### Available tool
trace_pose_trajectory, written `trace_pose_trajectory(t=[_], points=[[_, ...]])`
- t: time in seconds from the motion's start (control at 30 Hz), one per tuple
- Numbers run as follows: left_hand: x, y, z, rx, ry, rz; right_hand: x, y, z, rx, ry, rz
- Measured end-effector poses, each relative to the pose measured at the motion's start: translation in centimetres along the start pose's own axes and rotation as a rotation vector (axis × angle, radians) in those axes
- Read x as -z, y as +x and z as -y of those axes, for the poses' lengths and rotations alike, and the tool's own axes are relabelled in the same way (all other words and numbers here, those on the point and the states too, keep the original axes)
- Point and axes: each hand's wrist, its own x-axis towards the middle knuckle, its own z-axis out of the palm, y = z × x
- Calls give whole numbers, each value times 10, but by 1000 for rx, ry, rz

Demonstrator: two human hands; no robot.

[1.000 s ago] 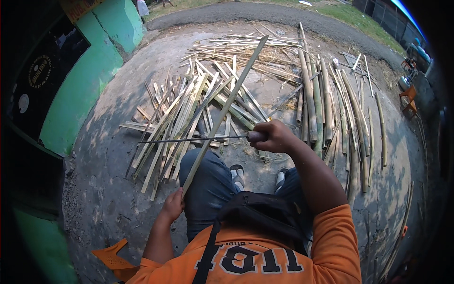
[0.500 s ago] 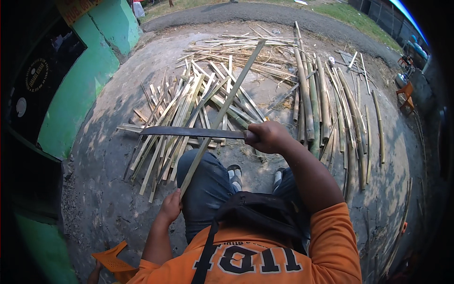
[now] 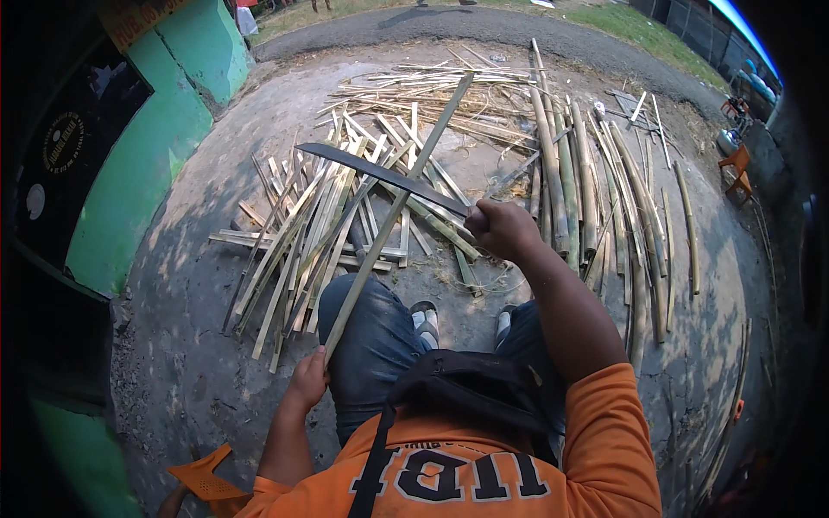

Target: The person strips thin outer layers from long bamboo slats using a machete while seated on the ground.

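Observation:
My right hand (image 3: 501, 228) is closed round the handle of a machete (image 3: 380, 173), whose long dark blade points to the far left. The blade crosses a long split bamboo strip (image 3: 367, 268) near its middle; whether it lies over the strip and touches it I cannot tell for certain. My left hand (image 3: 309, 376) grips the strip's near end beside my left knee. From there the strip slants up and away to the right, over a loose heap of split bamboo strips (image 3: 298, 250). The fingers' undersides are hidden on both hands.
Whole bamboo poles (image 3: 547, 164) lie lengthwise on the right. Thin bamboo slats (image 3: 414, 91) are spread farther off, before a paved road (image 3: 389, 36). A green wall (image 3: 129, 198) borders the left. An orange plastic chair (image 3: 207, 479) stands close at lower left, partly cut off.
The machete has swung from nearly level to tilted, its tip moving away and rightward along the strip. My right hand has shifted slightly right and nearer. My left hand keeps its hold.

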Motion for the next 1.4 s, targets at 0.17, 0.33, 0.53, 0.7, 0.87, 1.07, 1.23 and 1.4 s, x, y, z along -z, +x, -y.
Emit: trace_pose_trajectory(t=[0.17,0.33,0.53,0.7,0.87,1.07,1.23,1.4], points=[[-3,-3,-2,-25,10,-19,-10,-1,12,215,-75,16],[-2,-1,4,-102,91,-51,0,11,-2,54,-87,159],[-8,-6,-4,-94,90,-72,-2,5,-8,18,-60,130],[-7,-8,0,-90,50,-71,5,3,7,89,-143,171],[-8,-7,-6,-114,145,-77,-3,9,-16,20,-42,90],[-7,-9,-1,-114,177,-110,-3,3,-7,129,-56,48],[-9,-10,0,-152,200,-146,-3,7,-12,76,-33,117],[-11,-3,3,-227,273,-187,-11,9,-31,3,57,11]])
